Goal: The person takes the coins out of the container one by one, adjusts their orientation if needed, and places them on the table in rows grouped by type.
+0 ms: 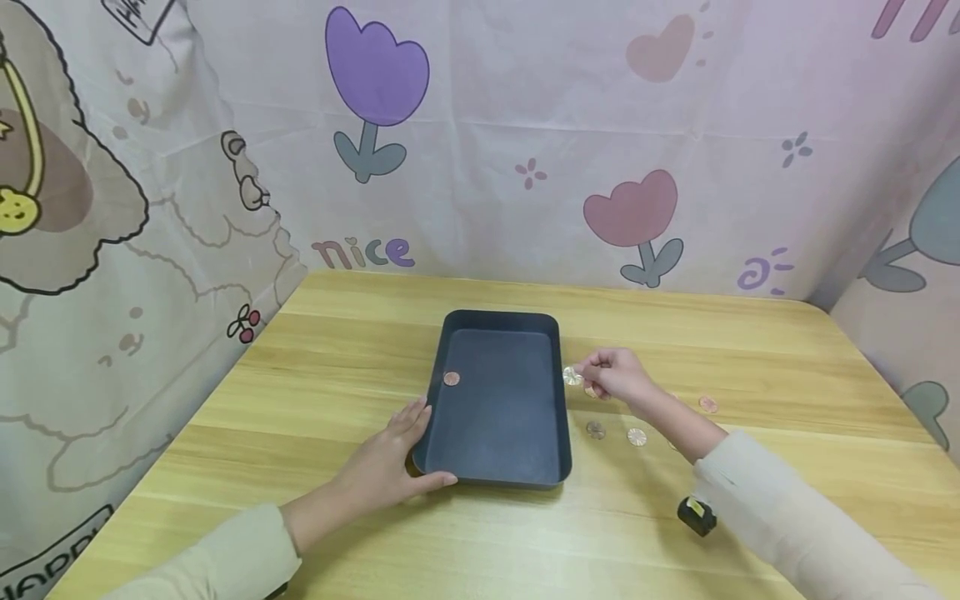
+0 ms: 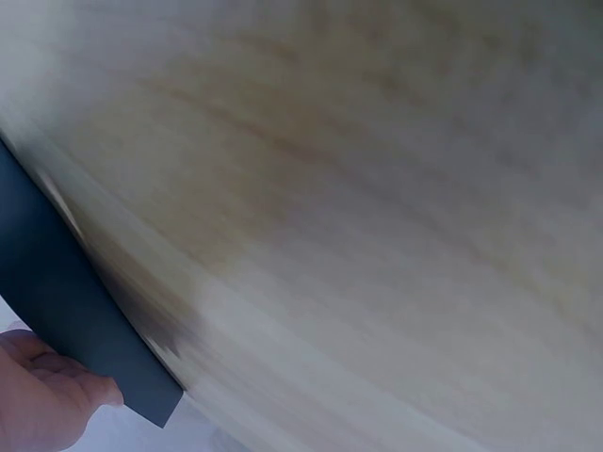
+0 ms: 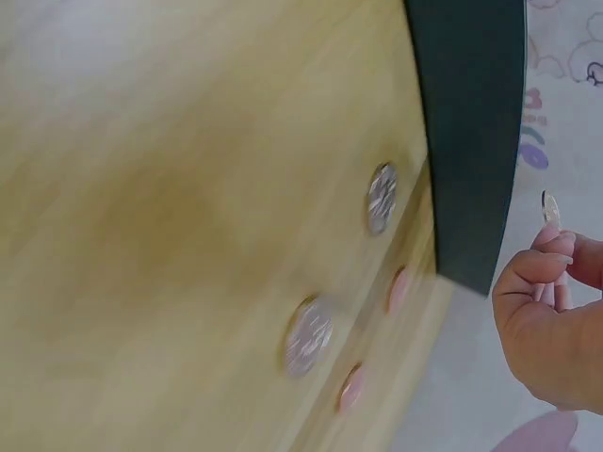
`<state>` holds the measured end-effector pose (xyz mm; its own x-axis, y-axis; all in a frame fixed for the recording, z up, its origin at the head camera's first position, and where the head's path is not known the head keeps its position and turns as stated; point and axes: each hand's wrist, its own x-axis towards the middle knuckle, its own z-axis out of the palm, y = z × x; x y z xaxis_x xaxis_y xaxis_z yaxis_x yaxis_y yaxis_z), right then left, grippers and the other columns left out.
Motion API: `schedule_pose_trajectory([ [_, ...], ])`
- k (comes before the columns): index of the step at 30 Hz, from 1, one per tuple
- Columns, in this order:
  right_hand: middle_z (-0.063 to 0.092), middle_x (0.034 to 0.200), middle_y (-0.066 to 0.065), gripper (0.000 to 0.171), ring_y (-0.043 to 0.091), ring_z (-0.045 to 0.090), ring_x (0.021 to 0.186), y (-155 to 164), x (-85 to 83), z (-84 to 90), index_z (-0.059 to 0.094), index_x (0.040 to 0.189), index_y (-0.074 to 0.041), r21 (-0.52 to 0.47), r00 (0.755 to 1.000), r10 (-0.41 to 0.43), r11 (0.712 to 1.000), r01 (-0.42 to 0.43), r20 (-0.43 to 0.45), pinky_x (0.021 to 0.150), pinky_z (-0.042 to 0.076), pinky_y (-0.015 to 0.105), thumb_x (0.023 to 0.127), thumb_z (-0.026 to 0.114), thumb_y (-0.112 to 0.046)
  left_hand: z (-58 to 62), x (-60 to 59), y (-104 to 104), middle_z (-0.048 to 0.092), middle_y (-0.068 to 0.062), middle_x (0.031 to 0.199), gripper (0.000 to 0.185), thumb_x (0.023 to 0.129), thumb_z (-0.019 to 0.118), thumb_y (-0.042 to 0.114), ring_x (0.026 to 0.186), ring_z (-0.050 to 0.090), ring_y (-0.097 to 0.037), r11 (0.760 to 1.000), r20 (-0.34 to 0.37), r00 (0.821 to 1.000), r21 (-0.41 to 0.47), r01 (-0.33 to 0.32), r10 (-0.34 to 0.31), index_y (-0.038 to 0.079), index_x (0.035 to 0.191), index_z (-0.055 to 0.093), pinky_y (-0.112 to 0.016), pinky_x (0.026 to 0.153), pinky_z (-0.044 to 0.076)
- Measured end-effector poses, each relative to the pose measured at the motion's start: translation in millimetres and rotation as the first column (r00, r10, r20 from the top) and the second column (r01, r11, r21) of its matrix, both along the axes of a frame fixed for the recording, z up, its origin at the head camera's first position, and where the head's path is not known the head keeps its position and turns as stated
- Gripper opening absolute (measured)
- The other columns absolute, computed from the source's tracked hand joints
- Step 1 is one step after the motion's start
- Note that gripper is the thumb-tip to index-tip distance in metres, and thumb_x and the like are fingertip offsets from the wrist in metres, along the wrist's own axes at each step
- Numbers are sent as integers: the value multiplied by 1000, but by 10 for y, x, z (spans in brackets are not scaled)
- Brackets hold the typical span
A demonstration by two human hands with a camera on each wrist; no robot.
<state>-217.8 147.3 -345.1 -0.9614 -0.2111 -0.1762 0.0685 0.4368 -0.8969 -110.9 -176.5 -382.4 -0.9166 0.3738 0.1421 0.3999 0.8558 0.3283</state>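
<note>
The printed backdrop cloth (image 1: 525, 125) behind the counter bears the word "nice" (image 1: 363, 252) in rounded pastel letters, low on its middle panel, just above the counter's far edge; part of that lettering also shows in the right wrist view, too blurred to read; a framed label at the cloth's top left is cut off by the picture edge and cannot be read; dark capitals at the bottom left corner are likewise cut off and unreadable.

The left hand (image 1: 390, 467) rests on the dark tray (image 1: 495, 467) at its 7 o'clock corner. The right hand (image 1: 618, 375) pinches a silver coin (image 1: 572, 376) just beside the tray's 3 o'clock rim. A copper coin (image 1: 451, 378) lies inside the tray at 9 o'clock.
</note>
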Motion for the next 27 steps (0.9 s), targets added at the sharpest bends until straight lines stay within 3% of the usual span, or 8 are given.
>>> schedule_pose_trajectory([
  [8,55,69,-2,21,6,48,58,384,126,10,55,99,7,75,1000,-21,997,20,16,52,44,18,93,50,-12,-8,13,4,33,-22,147,97,75,61,65,129,38,-45,1000,15,1000,13,-4,3,-6,137,39,-54,99,41],
  [18,58,75,-2,21,2,47,59,862,275,-43,54,101,7,113,999,-32,993,29,27,53,45,17,93,47,-11,0,10,-24,33,-22,147,97,75,61,64,130,37,-45,1000,10,1000,9,-10,10,-6,137,39,-55,99,40],
  [27,55,73,-6,19,2,45,58,1278,382,-115,55,94,0,127,997,-30,992,22,66,52,42,17,96,47,-16,-17,19,-31,33,-21,147,97,74,62,64,131,37,-43,1000,-13,1000,12,-16,16,-5,137,40,-53,100,41],
])
